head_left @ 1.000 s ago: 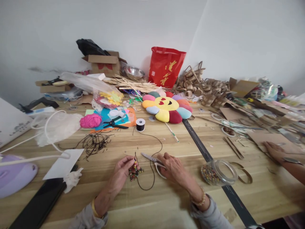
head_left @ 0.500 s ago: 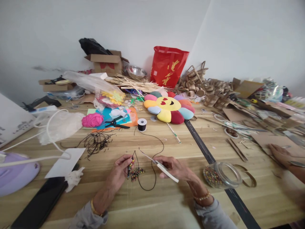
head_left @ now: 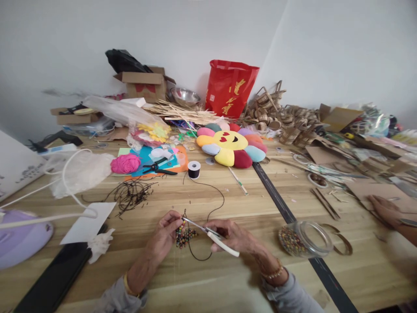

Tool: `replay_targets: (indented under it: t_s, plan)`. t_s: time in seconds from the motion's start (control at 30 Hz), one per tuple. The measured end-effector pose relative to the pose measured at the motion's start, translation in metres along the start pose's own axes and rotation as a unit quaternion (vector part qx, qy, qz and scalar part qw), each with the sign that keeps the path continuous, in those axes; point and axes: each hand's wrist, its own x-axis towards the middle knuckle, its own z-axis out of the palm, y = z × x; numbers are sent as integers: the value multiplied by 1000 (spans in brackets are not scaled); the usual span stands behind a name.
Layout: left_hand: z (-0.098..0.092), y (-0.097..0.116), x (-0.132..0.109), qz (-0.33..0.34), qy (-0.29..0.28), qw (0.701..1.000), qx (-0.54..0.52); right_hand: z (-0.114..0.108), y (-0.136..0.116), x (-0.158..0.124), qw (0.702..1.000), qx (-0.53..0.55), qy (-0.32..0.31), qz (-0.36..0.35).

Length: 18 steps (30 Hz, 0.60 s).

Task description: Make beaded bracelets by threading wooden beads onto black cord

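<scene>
White-handled scissors point(head_left: 224, 244) clasped in right-hand grip point(head_left: 233, 234); left-hand grip point(head_left: 165, 231) pinches beaded cord point(head_left: 180, 230). Both nearside of cord spool point(head_left: 194, 172).

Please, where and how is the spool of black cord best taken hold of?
Probably grip the spool by its white upper rim, coming from above: it stands upright, its round top uncovered, while its cord trails across the table.

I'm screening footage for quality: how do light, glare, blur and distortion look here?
Head view: soft, diffuse light, with a faint shadow near the right forearm; small glints on the metal bowl and glass jar; scissors readable, but the beads by the left hand partly blend together; wide-angle stretching toward the side edges, as on the white box.
</scene>
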Motion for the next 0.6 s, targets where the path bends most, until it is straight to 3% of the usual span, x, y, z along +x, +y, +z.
replay_targets:
  t_s: [0.27,0.6]
  plan:
    - [5,0,-3,-6,-32,999,21,10,-4,-2,997,-52,50,16]
    - [3,-4,-1,-5,-46,999,28,14,-12,-3,998,-27,50,-4]
